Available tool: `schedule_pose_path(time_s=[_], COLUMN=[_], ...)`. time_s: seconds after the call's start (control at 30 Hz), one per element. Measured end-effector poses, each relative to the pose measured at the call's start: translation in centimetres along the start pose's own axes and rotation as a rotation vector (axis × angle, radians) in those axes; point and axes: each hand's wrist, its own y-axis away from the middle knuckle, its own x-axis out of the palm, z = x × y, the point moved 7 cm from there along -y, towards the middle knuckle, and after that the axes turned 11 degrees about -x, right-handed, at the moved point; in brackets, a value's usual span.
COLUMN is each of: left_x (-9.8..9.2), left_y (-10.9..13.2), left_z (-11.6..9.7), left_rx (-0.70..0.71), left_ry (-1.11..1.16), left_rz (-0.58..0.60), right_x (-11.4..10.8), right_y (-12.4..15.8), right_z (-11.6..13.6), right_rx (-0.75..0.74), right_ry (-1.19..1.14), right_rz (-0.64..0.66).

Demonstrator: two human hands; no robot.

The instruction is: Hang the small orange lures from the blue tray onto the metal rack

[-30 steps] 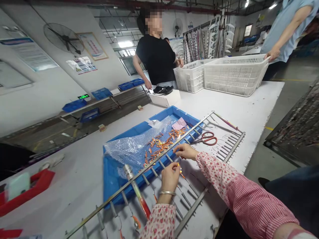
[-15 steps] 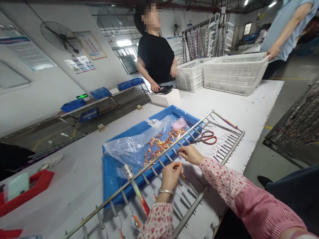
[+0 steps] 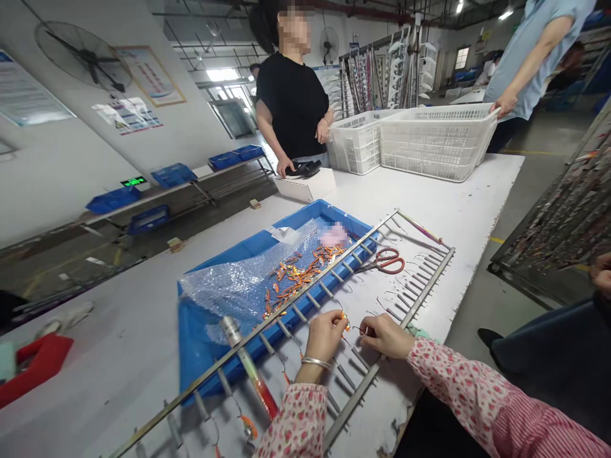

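In the head view my left hand [image 3: 321,338] pinches a small orange fishing lure [image 3: 345,322] between thumb and fingertips. Just right of it, my right hand [image 3: 386,337] has its fingers closed on a thin wire hook [image 3: 356,328]. Both hands are over a metal rack [image 3: 258,331] with short pegs along its two rails, and several pegs carry wires. Another orange lure [image 3: 248,425] hangs from a wire at the near left. Behind the rack a blue tray [image 3: 189,346] holds bubble wrap [image 3: 229,273] and loose orange lures [image 3: 291,278].
Red-handled scissors [image 3: 391,261] lie beyond the rack. White baskets [image 3: 429,146] and a white box [image 3: 305,186] stand at the table's far side. A person in black [image 3: 293,102] and another in light blue [image 3: 539,63] stand there. A red holder [image 3: 41,366] is at left.
My right hand has come down and nearer, from the far rail toward the near one, and now pinches a wire hook. My left hand still holds the lure. The view has shifted slightly.
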Motion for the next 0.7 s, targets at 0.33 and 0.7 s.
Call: schedule_pose_path(time_s=[0.33, 0.7], left_x=[0.5, 0.5], left_y=[0.5, -0.2], left_z=[-0.4, 0.8], left_rx=[0.029, -0.039], left_ry=[-0.007, 0.077], left_rz=[0.024, -0.049], right_x=[0.3, -0.2], right_y=[0.1, -0.1], right_z=[-0.2, -0.1], right_rx=[-0.017, 0.015], right_ry=[0.059, -0.012], right_rz=[-0.089, -0.023])
